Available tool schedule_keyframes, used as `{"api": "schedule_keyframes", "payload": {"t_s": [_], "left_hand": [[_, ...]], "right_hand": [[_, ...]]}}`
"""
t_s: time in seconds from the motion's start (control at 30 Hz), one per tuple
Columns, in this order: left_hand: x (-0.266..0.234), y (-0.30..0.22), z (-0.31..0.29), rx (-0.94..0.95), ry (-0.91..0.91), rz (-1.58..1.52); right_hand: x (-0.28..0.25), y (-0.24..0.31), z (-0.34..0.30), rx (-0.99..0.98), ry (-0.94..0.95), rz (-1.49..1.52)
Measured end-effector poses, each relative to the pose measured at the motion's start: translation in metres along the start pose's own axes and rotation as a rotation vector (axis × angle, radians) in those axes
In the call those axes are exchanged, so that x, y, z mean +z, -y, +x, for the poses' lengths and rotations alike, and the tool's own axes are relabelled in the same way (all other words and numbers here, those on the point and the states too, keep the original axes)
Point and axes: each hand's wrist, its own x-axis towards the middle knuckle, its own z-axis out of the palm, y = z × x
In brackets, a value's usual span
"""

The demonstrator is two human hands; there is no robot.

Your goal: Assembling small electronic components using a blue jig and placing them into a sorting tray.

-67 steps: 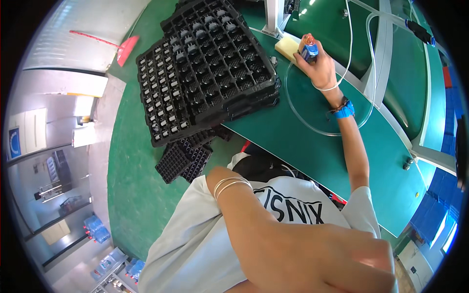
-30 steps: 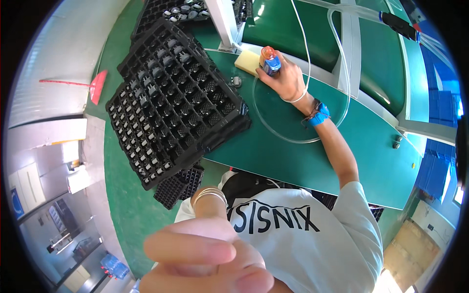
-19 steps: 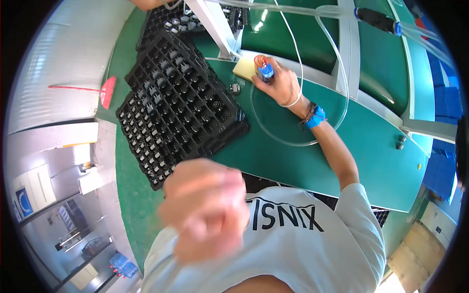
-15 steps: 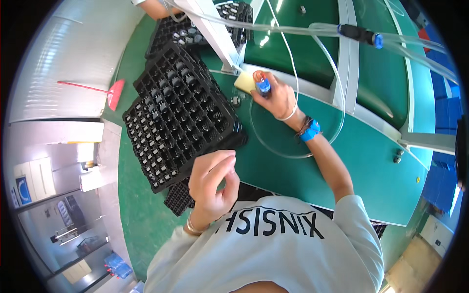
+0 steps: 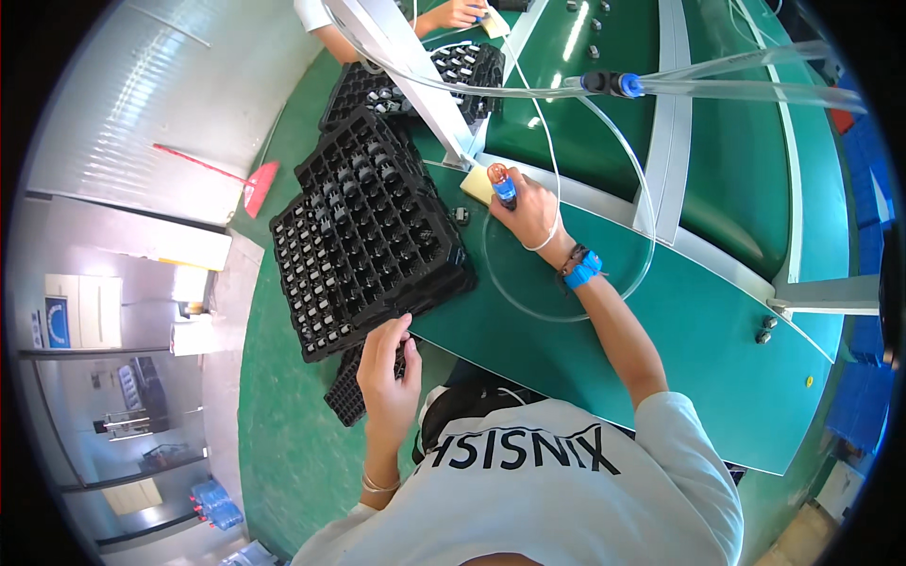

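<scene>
My right hand [image 5: 530, 215] grips a hand tool [image 5: 504, 189] with a clear orange end and a blue band. It is at a yellow sponge-like block [image 5: 478, 186] on the green table; the tool's working end is hidden. A white cord and a clear tube run past that wrist. Just left of the hand lies a small metal part [image 5: 461, 215]. My left hand [image 5: 387, 377] is raised at the near edge of a black compartment tray [image 5: 401, 300], fingers bent, thumb apart, with nothing visible between them. Small metal parts fill many of the tray's pockets, mainly on the left.
A white post [image 5: 415, 85] rises beyond the tray, with clear tubing and a black-and-blue connector [image 5: 613, 84] overhead. A co-worker's hand [image 5: 458, 13] works at the far end by another tray [image 5: 481, 68]. Small metal parts [image 5: 766, 329] lie at the right.
My left hand has come down and left, its curled fingers straightening somewhat. My right hand stays at the yellow block with the tool. The view has shifted; the co-worker's hand now shows.
</scene>
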Motion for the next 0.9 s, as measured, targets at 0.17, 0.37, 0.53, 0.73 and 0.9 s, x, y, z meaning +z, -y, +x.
{"api": "schedule_keyframes", "payload": {"t_s": [0.17,0.37,0.53,0.73,0.9], "left_hand": [[-0.011,0.014,0.024,0.131,-0.011,0.104],[-0.021,0.052,0.065,0.141,0.016,0.198],[-0.020,0.101,0.102,0.129,0.029,0.250],[-0.017,0.154,0.137,0.045,0.067,0.355],[-0.016,0.191,0.142,-0.028,0.033,0.402]], "right_hand": [[-0.001,0.002,-0.001,0.002,-0.014,0.003],[-0.001,0.004,-0.002,0.009,-0.018,-0.045],[-0.001,0.010,0.002,0.061,0.044,-0.054],[0.004,0.006,0.003,0.085,0.029,-0.088],[0.010,-0.001,0.000,0.088,-0.008,-0.099]]}}
